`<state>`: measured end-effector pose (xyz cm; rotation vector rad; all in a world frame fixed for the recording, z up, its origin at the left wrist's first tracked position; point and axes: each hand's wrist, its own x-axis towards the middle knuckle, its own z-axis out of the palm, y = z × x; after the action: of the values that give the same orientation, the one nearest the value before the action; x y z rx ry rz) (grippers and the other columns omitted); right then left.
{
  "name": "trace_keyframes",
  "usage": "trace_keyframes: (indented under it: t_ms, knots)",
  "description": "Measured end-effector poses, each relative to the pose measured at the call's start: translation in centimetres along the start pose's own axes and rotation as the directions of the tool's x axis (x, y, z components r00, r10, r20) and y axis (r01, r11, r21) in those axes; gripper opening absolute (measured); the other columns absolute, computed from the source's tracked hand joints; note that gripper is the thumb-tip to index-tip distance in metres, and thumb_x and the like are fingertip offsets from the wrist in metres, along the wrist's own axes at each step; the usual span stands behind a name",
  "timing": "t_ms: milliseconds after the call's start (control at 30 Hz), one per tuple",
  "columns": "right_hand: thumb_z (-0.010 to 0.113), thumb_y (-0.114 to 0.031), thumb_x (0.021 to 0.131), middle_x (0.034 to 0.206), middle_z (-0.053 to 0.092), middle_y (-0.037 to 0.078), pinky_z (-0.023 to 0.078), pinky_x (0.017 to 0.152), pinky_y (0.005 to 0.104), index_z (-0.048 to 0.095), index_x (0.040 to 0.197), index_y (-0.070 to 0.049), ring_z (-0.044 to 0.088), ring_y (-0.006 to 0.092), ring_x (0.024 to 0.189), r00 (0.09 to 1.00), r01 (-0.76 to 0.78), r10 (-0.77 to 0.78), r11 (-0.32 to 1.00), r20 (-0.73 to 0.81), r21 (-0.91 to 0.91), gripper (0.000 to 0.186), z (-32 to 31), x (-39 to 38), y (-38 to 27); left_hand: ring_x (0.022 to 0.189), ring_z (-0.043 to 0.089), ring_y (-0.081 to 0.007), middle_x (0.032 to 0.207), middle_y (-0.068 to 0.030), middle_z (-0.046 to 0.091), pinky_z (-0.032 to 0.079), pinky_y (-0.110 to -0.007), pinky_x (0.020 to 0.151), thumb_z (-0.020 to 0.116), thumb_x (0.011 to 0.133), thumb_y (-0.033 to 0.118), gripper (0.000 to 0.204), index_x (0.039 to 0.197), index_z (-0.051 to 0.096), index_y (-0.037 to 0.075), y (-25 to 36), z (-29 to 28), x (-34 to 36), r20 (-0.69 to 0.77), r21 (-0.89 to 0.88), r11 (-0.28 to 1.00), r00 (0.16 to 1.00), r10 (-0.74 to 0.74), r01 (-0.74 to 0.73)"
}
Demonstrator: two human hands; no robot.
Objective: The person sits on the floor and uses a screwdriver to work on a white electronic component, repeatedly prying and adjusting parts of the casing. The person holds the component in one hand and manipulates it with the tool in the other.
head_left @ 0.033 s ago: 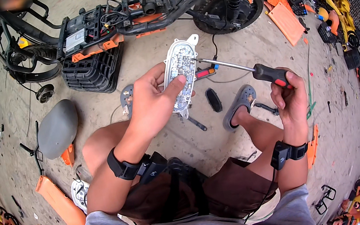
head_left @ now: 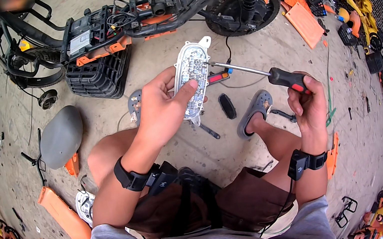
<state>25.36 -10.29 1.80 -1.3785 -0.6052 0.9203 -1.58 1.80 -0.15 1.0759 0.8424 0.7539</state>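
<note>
My left hand [head_left: 161, 103] is closed round an oblong, silver-white housing [head_left: 197, 56], its thumb lying across the open face. Inside the housing shows a circuit board crowded with small parts. Mounting lugs stick out at both ends. My right hand [head_left: 308, 99] grips a screwdriver [head_left: 287, 80] by its black and red handle. The screwdriver's metal shaft points left, and its tip is at the board's right edge; whether it touches cannot be made out. The fingers behind the housing are mostly hidden.
Ahead stands a stripped black motorbike frame [head_left: 159, 16] with a black crate [head_left: 100, 76] beside it. A grey seat [head_left: 61, 136] and an orange panel [head_left: 66, 219] lie to my left. Between my feet are a black oval piece [head_left: 227, 106] and a tail light [head_left: 217, 78].
</note>
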Motion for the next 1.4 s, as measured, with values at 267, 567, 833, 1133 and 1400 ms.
trace_keyframes:
  t_ms: [267, 567, 833, 1133, 1400]
  knots:
    - [0.053, -0.032, 0.096, 0.065, 0.058, 0.007, 0.029, 0.038, 0.0221, 0.063, 0.107, 0.002, 0.038, 0.0082, 0.040, 1.000, -0.002, 0.001, 0.999, -0.006, -0.034, 0.037, 0.2, 0.0, 0.0, 0.084, 0.073, -0.0188, 0.102, -0.0132, 0.072, 0.058, -0.026, 0.068, 0.061, 0.098, 0.004, 0.027, 0.122, 0.058, -0.010, -0.1, -0.2, -0.2, 0.002, 0.020, 0.999, 0.999, 0.035, -0.035]
    - [0.057, -0.026, 0.094, 0.067, 0.063, 0.010, 0.031, 0.039, 0.0210, 0.066, 0.104, 0.007, 0.045, 0.0083, 0.041, 1.000, 0.022, -0.022, 1.000, 0.009, -0.010, 0.035, 0.5, -0.2, -0.1, 0.084, 0.073, -0.0189, 0.103, -0.0133, 0.071, 0.058, -0.026, 0.068, 0.061, 0.099, 0.004, 0.029, 0.124, 0.057, -0.010, 0.0, -0.1, -0.3, 0.023, 0.020, 0.999, 0.999, 0.032, -0.032]
    - [0.058, -0.022, 0.093, 0.068, 0.064, 0.011, 0.033, 0.039, 0.0205, 0.066, 0.104, 0.007, 0.046, 0.0086, 0.042, 0.995, 0.091, -0.089, 0.995, 0.042, -0.047, 0.032, 0.5, -0.4, -0.6, 0.083, 0.073, -0.0192, 0.101, -0.0133, 0.071, 0.057, -0.027, 0.066, 0.060, 0.098, 0.003, 0.025, 0.119, 0.059, -0.010, 0.3, 0.1, -0.4, 0.009, -0.019, 1.000, 1.000, -0.007, 0.007]
    - [0.067, -0.032, 0.087, 0.068, 0.064, 0.011, 0.039, 0.041, 0.0216, 0.063, 0.107, 0.007, 0.051, 0.0097, 0.046, 0.968, 0.249, -0.236, 0.940, 0.085, -0.234, 0.044, 1.2, -1.4, -0.9, 0.083, 0.072, -0.0187, 0.101, -0.0122, 0.070, 0.058, -0.027, 0.068, 0.060, 0.098, 0.003, 0.024, 0.119, 0.059, -0.009, 0.1, 0.2, -0.4, -0.023, -0.012, 1.000, 1.000, 0.001, -0.001]
    - [0.067, -0.015, 0.088, 0.076, 0.068, 0.010, 0.043, 0.049, 0.0216, 0.064, 0.107, 0.007, 0.056, 0.0085, 0.055, 0.949, 0.304, -0.284, 0.940, 0.138, -0.156, 0.029, 1.1, -2.0, -0.8, 0.081, 0.073, -0.0196, 0.101, -0.0132, 0.071, 0.058, -0.028, 0.068, 0.061, 0.098, 0.004, 0.025, 0.119, 0.058, -0.009, 0.3, 0.5, -0.3, -0.020, -0.052, 0.999, 1.000, -0.012, 0.011]
